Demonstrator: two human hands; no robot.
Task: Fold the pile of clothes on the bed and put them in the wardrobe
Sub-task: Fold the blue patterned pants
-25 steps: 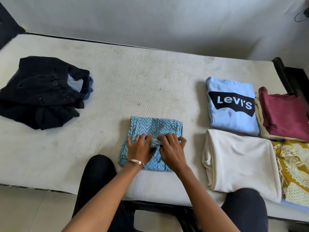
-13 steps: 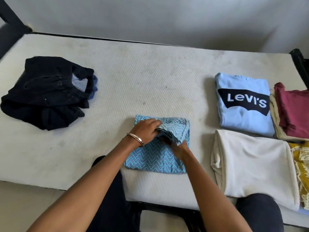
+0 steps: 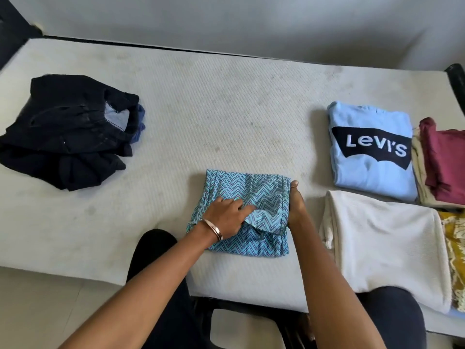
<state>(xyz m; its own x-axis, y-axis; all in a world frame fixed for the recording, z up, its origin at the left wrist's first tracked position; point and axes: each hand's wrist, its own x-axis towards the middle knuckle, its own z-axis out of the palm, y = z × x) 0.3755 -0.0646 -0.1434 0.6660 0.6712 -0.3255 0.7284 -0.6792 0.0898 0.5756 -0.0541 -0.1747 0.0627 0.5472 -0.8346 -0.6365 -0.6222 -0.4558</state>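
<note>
A blue zigzag-patterned garment [image 3: 251,187] lies folded into a small rectangle at the near middle of the white mattress [image 3: 201,102]. My left hand [image 3: 225,216], with a bangle on its wrist, pinches the edge of the garment's top flap. Against the garment's right edge, my right hand [image 3: 295,205] holds the fold with its thumb on top; its fingers are hidden under the cloth. A heap of unfolded dark clothes [image 3: 65,132] sits at the far left of the bed.
Folded clothes lie in rows at the right: a light blue Levi's shirt [image 3: 370,147], a cream piece [image 3: 385,250], a maroon one [image 3: 448,157] on a beige one, and a yellow patterned one [image 3: 455,238]. My dark-trousered knees touch the near edge. A grey wall runs behind.
Both hands folded the garment's upper layer across to the right. My right hand slid from the middle to the right edge, and my left hand moved down onto the flap.
</note>
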